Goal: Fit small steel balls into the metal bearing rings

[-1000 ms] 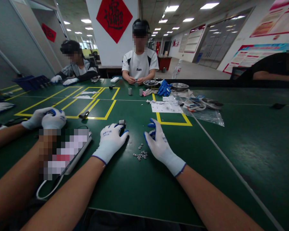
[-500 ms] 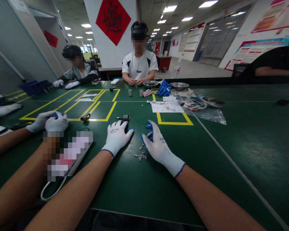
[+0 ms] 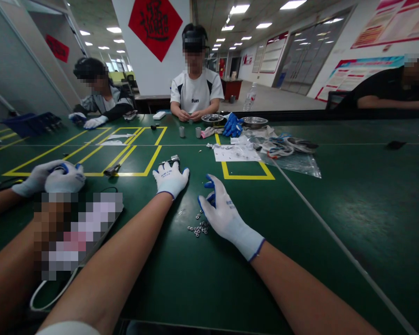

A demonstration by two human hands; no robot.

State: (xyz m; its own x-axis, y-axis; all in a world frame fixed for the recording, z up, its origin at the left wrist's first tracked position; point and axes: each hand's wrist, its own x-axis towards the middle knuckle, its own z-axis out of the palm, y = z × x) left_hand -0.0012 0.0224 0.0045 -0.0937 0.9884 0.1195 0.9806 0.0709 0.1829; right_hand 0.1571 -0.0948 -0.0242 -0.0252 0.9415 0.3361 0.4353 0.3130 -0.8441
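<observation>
White gloves with blue fingertips cover both hands. My left hand (image 3: 171, 179) lies palm down on the green table (image 3: 202, 288), fingers spread, its fingertips at a metal tool (image 3: 174, 159) with a cylindrical end. Whether the fingers touch the tool is hard to tell. My right hand (image 3: 219, 204) rests on its side with thumb and fingers apart and nothing between them. Just left of its palm lies a loose cluster of small metal rings (image 3: 198, 231).
A co-worker's gloved hands (image 3: 64, 179) and a pixelated item (image 3: 80, 237) with a white strap are at left. Further back are another metal tool (image 3: 111, 170), small grey cups (image 3: 182, 132), white paper (image 3: 235, 153), blue gloves (image 3: 233, 125), metal dishes (image 3: 254, 122) and cables (image 3: 289, 145).
My left hand has reached forward to the metal tool, which has turned slightly. My right hand keeps nearly the same pose beside the rings. The whole view has shifted a little.
</observation>
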